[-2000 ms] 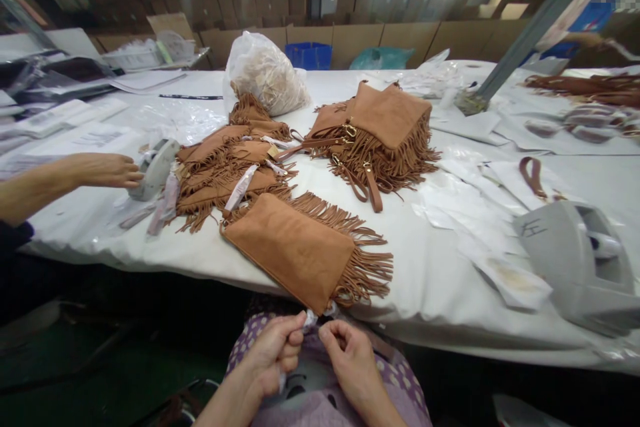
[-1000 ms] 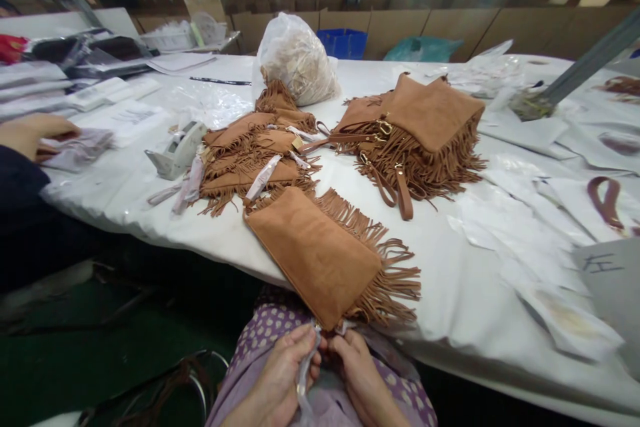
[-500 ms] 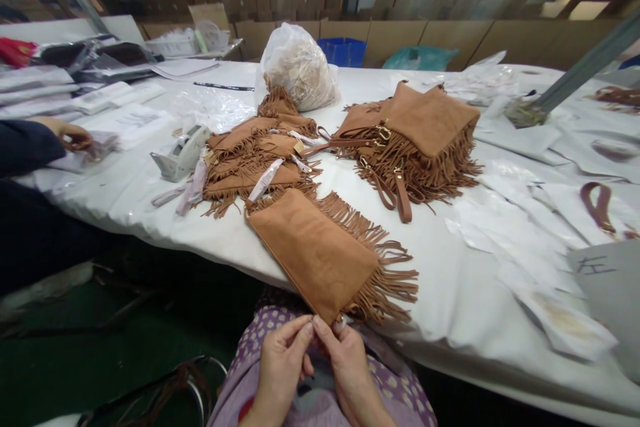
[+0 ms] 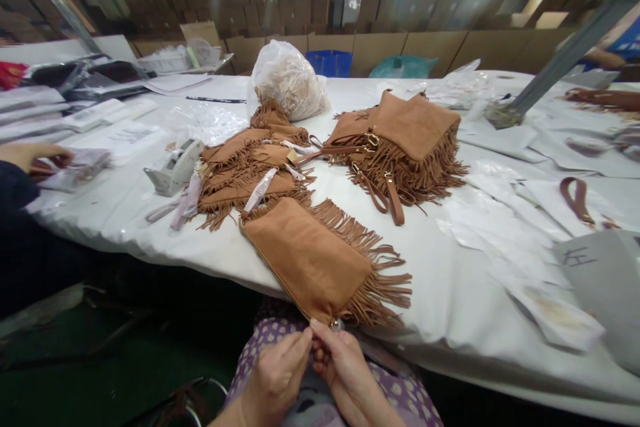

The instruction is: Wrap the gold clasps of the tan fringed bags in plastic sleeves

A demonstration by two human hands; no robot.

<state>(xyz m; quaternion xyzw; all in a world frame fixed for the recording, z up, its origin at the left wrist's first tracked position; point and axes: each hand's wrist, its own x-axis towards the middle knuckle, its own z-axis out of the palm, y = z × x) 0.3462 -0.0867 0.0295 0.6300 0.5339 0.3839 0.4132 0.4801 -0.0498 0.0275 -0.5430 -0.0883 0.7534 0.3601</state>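
A tan suede pouch (image 4: 310,253) with long fringe along its right side lies slanted at the table's front edge, its near corner hanging over my lap. At that corner the fingertips of my right hand (image 4: 343,363) are pinched together. My left hand (image 4: 280,373) is closed too, its fingertips meeting those of the right one. Whatever small part sits between the left fingers is hidden. A small shiny metal piece (image 4: 336,325) shows beside the right fingers. Behind the pouch are more fringed pouches (image 4: 245,167) with wrapped straps, and a stack of pouches (image 4: 417,123) with brown wrist straps.
A white tape dispenser (image 4: 175,167) stands left of the pouches. Behind them sits a stuffed clear plastic bag (image 4: 287,80). A co-worker's hand (image 4: 37,157) is at the left edge. A metal post (image 4: 565,60) rises at right, near a loose brown strap (image 4: 576,200).
My left hand has rolled over so its back shows, still at the pouch's near corner. The view has shifted slightly. The co-worker's hand at left has moved a little.
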